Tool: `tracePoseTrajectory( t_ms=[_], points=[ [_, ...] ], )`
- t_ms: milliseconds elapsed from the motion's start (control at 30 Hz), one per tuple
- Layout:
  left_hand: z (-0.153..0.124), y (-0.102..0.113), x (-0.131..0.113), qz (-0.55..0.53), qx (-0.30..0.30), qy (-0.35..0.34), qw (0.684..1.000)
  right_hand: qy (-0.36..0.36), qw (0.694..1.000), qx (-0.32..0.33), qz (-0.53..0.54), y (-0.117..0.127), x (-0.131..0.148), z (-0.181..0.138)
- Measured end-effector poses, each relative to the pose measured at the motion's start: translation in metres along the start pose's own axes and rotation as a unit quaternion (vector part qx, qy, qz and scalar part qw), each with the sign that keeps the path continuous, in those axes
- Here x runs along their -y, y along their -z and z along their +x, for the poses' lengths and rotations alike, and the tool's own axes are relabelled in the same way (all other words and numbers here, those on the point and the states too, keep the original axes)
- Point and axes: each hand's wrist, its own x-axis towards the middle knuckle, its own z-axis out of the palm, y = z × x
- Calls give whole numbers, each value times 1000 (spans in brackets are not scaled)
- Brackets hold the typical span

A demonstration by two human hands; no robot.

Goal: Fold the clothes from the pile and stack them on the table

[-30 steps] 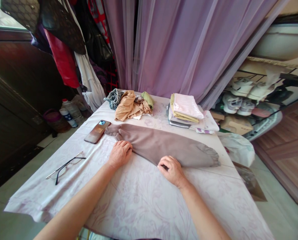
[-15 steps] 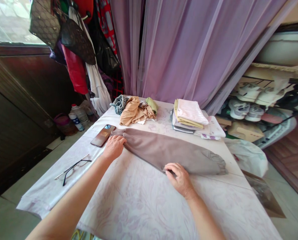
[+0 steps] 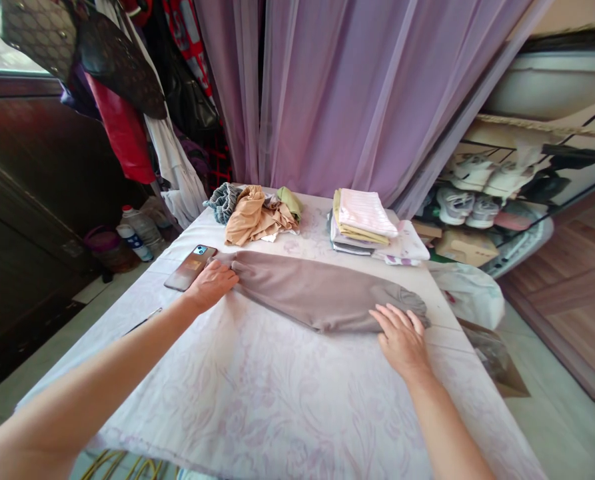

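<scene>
A pair of grey-brown trousers [image 3: 307, 290], folded lengthwise into a long strip, lies across the table with a gathered end at the right. At its narrow left end, my left hand [image 3: 213, 283] is closed on the cloth, its fingertips partly hidden. My right hand [image 3: 402, 337] rests with spread fingers on the near edge by the gathered end. A phone [image 3: 191, 267] lies face down just beyond my left hand. Most of a pair of glasses [image 3: 150, 317] is hidden by my left forearm.
At the back of the patterned tablecloth [image 3: 277, 393] are a heap of crumpled clothes [image 3: 254, 215] and a stack of folded clothes [image 3: 364, 217]. A purple curtain [image 3: 327, 93] hangs behind. Shoes [image 3: 470, 203] stand on a rack at the right; bags [image 3: 122, 63] hang at the left.
My right hand has moved right along the trousers' near edge, from a pinch near the middle to spread fingers by the gathered end. My left hand stays at the left end. The view has shifted.
</scene>
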Motion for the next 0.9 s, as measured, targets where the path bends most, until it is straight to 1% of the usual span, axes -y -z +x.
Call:
tracePoseTrajectory(
  t_ms=[67,167,267,333,400,500,600,633,700,767,833,867,900],
  points=[
    [2,-1,0,-14,-2,10,1000,-7,1000,0,-9,-1,-3,2],
    [3,-3,-3,-47,-17,45,998,-10,1000,9,-4,-2,-10,5],
    [2,-5,-6,-53,-48,92,993,-21,1000,15,14,2,-16,14],
    [3,-4,-6,-58,-75,130,987,-25,999,19,19,7,-20,26],
    [6,1,-3,-74,-91,165,979,-33,999,29,25,16,-25,41],
    [14,21,7,-104,-81,221,966,-47,996,61,51,36,-37,62],
    [23,49,25,-138,-36,267,953,-60,987,104,103,64,-55,77],
    [26,57,33,-154,-17,261,953,-59,983,118,131,72,-60,81],
    [33,67,48,-200,32,223,954,-52,964,162,203,81,-69,90],
    [43,66,58,-246,95,181,947,-45,934,235,265,78,-73,102],
    [54,54,61,-249,163,161,941,-59,908,305,281,63,-74,113],
    [59,46,60,-230,190,162,940,-77,904,322,271,52,-74,117],
    [63,37,58,-203,212,171,941,-101,907,323,250,41,-74,121]
  ],
)
